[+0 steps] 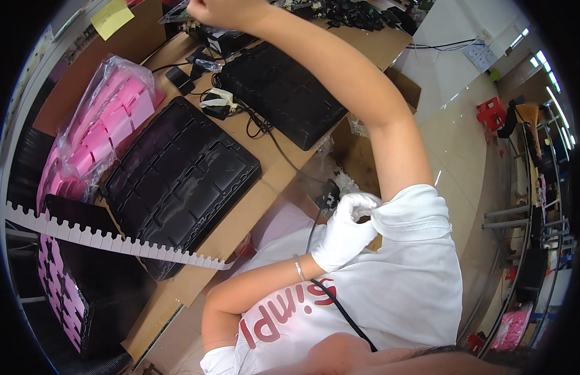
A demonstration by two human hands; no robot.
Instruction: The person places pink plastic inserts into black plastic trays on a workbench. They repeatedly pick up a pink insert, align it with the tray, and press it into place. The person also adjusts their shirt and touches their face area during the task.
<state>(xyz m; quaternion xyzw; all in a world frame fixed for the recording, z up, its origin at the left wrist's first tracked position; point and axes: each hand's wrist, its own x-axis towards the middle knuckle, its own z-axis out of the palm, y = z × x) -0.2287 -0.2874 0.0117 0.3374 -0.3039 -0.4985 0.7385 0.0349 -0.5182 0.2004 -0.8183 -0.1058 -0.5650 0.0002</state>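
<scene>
My left hand [347, 232], in a white glove, bends across my chest. Its fingers pinch the rolled white shirt sleeve [412, 214] on my right upper arm. My bare right arm is raised and reaches far across the table to the upper left. At the top edge is my right hand [218, 11], its fingers curled and partly cut off by the frame; whatever they may hold is hidden. Below that arm lies a black plastic tray [280, 94]. Another black tray [177, 175] lies nearer, at the left of the table.
Pink foam pieces [109, 131] in clear plastic sit at the left. A grey toothed strip [115, 237] crosses before the near tray. Black cables and an adapter [179, 81] lie between the trays. Dark small parts [365, 15] are heaped at the back. A red stool [492, 114] stands right.
</scene>
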